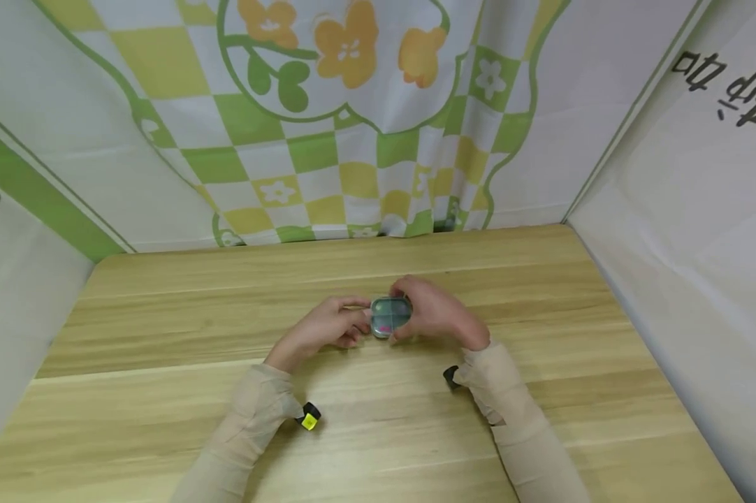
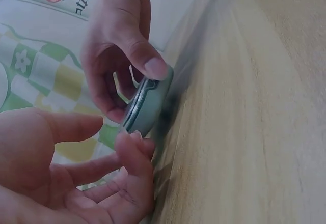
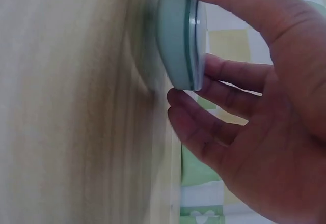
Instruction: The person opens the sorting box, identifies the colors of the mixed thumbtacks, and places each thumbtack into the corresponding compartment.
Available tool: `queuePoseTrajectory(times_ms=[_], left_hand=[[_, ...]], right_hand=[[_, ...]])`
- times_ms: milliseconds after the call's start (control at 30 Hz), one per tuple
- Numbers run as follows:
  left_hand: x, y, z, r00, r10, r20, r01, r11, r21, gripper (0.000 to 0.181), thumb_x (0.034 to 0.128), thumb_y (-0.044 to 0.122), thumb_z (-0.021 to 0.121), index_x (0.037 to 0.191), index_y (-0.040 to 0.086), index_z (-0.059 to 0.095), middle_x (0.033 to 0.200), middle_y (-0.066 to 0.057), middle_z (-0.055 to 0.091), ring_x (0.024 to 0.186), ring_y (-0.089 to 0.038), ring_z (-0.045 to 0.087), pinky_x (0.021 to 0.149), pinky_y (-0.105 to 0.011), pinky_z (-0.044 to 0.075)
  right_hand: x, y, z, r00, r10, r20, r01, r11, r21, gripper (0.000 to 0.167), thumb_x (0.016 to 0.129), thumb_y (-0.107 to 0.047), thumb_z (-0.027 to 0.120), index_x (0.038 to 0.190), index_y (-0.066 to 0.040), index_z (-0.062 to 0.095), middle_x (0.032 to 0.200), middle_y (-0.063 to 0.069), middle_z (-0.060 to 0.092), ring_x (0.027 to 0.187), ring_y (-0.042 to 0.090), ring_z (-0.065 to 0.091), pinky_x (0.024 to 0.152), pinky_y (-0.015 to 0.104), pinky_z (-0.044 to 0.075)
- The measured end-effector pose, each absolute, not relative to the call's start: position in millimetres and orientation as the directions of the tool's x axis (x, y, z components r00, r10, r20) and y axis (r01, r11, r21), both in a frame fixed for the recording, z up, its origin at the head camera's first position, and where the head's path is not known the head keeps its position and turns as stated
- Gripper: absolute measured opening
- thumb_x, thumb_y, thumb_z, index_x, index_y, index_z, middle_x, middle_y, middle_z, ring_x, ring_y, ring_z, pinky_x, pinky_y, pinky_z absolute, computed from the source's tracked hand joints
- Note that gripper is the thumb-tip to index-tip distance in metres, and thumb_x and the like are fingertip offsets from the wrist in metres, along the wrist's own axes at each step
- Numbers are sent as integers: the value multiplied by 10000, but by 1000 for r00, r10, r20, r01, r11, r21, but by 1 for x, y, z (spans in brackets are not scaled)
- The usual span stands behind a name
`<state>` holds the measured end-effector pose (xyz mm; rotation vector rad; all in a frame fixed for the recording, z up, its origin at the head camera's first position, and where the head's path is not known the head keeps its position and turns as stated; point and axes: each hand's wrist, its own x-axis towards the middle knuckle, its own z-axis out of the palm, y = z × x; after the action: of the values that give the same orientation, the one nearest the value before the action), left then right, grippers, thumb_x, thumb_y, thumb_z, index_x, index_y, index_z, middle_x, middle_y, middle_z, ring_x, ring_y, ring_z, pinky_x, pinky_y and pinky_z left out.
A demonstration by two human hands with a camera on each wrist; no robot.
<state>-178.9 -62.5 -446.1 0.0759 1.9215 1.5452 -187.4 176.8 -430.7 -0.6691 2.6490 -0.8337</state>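
Note:
A small pale green pill box [image 1: 391,316] has a clear lid, with several compartments under it and a pink bit in one. My right hand [image 1: 437,312] grips its right side, thumb at the near edge and fingers at the far edge. At the box's left end, my left hand [image 1: 325,326] touches it with bent fingertips. In the left wrist view the pill box [image 2: 147,104] stands between both hands, and the left thumb is apart from it. The right wrist view shows the box's side [image 3: 175,40], with some right fingers clear of it. Its contents are hard to make out.
Both hands are over a wooden table [image 1: 378,433]. A green and yellow checked curtain [image 1: 328,154] hangs along its far edge, and a white wall sheet [image 1: 699,230] runs down the right. Each wrist bears a small dark camera mount [image 1: 309,417] over beige sleeves.

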Motion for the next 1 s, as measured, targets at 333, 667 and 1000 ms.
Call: queuePoseTrajectory(times_ms=[333, 667, 1000], left_hand=[[-176, -55, -448, -786, 443, -432, -269, 383, 884, 517, 1077, 271, 564, 1521, 22, 477, 1045, -123, 681, 754, -135, 626, 669, -252, 560], [-183, -58, -446, -785, 457, -418, -244, 393, 887, 552, 1080, 285, 563, 1540, 5, 440, 1087, -142, 678, 841, -165, 644, 735, -270, 591], [-186, -123, -416, -860, 475, -188, 253, 716, 651, 561, 1109, 337, 516, 1552, 3, 434, 1273, -214, 679, 1084, -309, 705, 911, -467, 591]], right_hand=[[-186, 180, -438, -855, -492, -161, -301, 726, -618, 757, 746, -315, 970, 1351, -58, 595, 1315, 102, 656, 1129, 241, 619, 988, 409, 532], [-192, 179, -438, -857, -492, -150, -301, 716, -630, 773, 765, -307, 961, 1378, -32, 578, 1343, 130, 640, 1171, 278, 611, 1027, 436, 522], [-197, 213, -415, -914, -385, -126, -197, 695, -692, 922, 909, -513, 794, 1583, -30, 389, 1598, 216, 456, 1472, 419, 451, 1180, 573, 428]])
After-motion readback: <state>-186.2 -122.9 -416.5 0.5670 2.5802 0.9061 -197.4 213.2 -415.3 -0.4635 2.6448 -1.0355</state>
